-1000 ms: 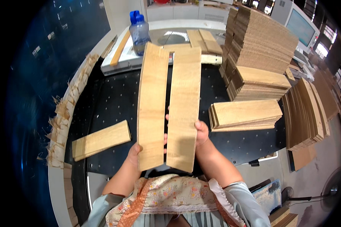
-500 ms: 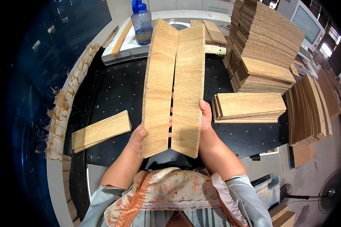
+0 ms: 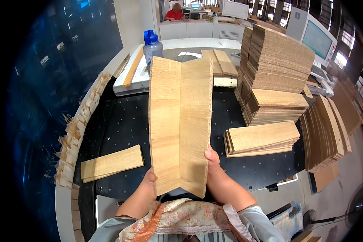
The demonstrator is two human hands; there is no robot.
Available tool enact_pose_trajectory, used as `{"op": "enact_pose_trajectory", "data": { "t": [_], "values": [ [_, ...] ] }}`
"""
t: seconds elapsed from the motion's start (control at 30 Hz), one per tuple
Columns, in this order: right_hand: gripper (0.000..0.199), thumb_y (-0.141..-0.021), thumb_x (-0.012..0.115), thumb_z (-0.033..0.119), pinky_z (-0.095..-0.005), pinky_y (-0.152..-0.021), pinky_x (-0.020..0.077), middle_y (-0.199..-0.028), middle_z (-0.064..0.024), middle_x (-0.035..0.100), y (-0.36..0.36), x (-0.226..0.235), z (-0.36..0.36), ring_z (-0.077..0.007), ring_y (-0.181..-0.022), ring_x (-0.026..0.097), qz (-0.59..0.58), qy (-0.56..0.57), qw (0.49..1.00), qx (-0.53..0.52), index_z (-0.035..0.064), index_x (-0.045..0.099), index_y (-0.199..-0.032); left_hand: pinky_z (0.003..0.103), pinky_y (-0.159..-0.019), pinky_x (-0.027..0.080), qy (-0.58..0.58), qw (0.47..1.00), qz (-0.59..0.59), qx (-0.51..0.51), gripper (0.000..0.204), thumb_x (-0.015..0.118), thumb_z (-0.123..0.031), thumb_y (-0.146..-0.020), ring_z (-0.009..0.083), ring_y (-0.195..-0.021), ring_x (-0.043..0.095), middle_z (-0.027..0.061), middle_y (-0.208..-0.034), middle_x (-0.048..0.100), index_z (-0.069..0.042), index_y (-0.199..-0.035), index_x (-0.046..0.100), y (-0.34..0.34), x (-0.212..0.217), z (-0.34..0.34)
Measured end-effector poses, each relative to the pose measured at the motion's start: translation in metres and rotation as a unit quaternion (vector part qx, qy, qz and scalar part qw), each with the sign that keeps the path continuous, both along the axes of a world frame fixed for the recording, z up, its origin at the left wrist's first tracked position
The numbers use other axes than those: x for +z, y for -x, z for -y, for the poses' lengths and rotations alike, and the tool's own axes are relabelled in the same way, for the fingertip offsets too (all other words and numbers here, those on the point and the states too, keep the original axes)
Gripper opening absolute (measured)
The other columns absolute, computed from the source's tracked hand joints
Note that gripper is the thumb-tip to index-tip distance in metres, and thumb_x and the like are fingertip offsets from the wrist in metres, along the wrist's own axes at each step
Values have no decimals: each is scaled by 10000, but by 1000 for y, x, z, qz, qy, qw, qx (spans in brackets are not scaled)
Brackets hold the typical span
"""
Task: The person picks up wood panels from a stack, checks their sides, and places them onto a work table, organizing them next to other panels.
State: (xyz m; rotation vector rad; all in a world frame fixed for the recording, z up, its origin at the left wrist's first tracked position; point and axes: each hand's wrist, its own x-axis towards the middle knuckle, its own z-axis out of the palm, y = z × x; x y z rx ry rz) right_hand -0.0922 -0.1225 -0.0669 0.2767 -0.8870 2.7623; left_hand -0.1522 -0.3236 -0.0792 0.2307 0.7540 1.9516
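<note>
The left hand (image 3: 150, 177) and right hand (image 3: 213, 159) clamp the left board (image 3: 164, 121) and right board (image 3: 195, 121) by their outer edges, inner edges meeting, over the black table (image 3: 117, 121); uneven grip pressure could let one slip, parting them.

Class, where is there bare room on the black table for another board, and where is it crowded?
The black table is bare behind the left short boards, left of the held boards, and in front of the low right stack. Crowded: right rear, around the tall stack. The held boards hide its middle.
</note>
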Motion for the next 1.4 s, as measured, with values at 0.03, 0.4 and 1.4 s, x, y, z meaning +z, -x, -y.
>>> {"op": "enact_pose_trajectory", "data": {
  "t": [0.03, 0.4, 1.4],
  "values": [
    [927, -632, 700, 363, -424, -959, 422, -1277, -172, 451, -1, 1, 1, -289, -1159, 481, 1, 8, 1000, 7, 28, 272, -1383, 430, -940, 464, -6, 1000, 2, -2, 1065, 914, -350, -440, 300, -1153, 523, 159, -1263, 527, 4, -1315, 422, 2, -3, 3],
    [959, -595, 712, 314, -430, -953, 431, -1276, -188, 456, -5, 1, 6, -306, -1156, 494, -9, 15, 999, 34, 13, 260, -1385, 442, -927, 471, -91, 995, 26, -34, 997, 896, -277, -513, 313, -1152, 522, 194, -1271, 513, 27, -1325, 405, 7, -10, 9],
    [690, -710, 586, 203, -447, -970, 419, -1283, -201, 494, -6, -4, -22, -327, -1161, 506, -101, 26, 993, 61, -16, 384, -1332, 489, -967, 429, -168, 984, -64, -21, 984, 856, -297, -578, 357, -1196, 473, 231, -1320, 449, 48, -1350, 352, -6, -2, 8]
  ]
}}
